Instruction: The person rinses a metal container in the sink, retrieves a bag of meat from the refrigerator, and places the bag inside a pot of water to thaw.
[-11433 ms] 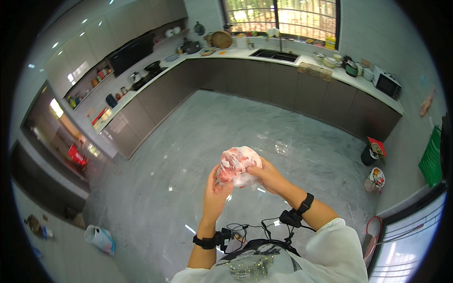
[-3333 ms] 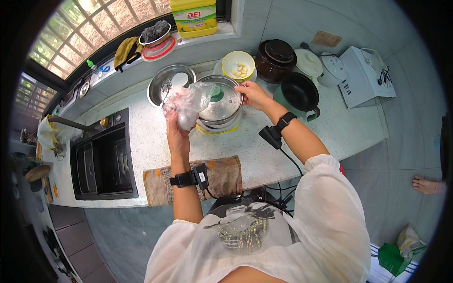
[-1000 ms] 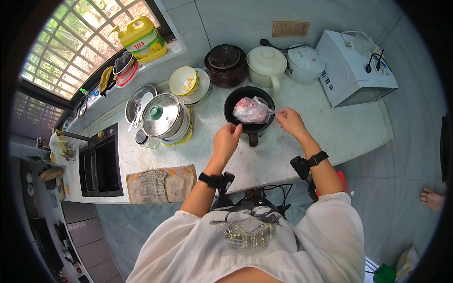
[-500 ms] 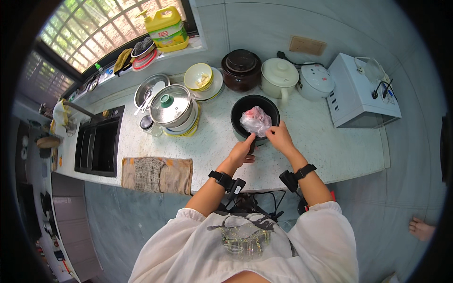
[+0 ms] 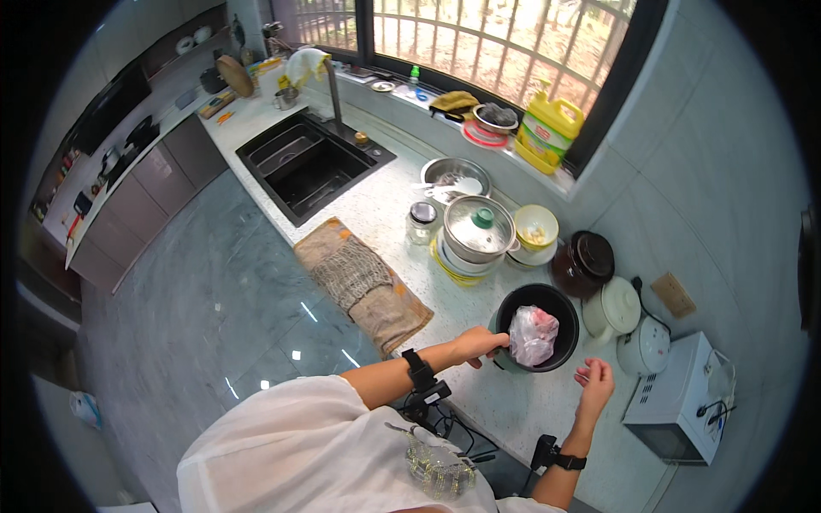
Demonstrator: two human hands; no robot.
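Note:
A black pot (image 5: 568,349) stands on the counter with a clear plastic bag of pinkish-red contents (image 5: 534,332) inside it. My left hand (image 5: 479,344) is closed at the pot's near left side, around its short dark handle, which my fingers mostly hide. To the right of the pot, my right hand (image 5: 596,381) hangs in the air, its fingers loosely bent and apart. Nothing shows in that hand.
Left of the pot are a glass-lidded steel pot (image 5: 479,229), a jar (image 5: 421,224) and bowls (image 5: 536,226). A brown crock (image 5: 583,263), cream lidded pot (image 5: 612,308), white cooker (image 5: 643,346) and microwave (image 5: 682,399) line the wall. Farther left are a towel (image 5: 363,282) and a black sink (image 5: 312,162).
The view has swung left toward the sink. My right hand has come off the plastic bag and moved right of the pot. My left hand stays at the handle.

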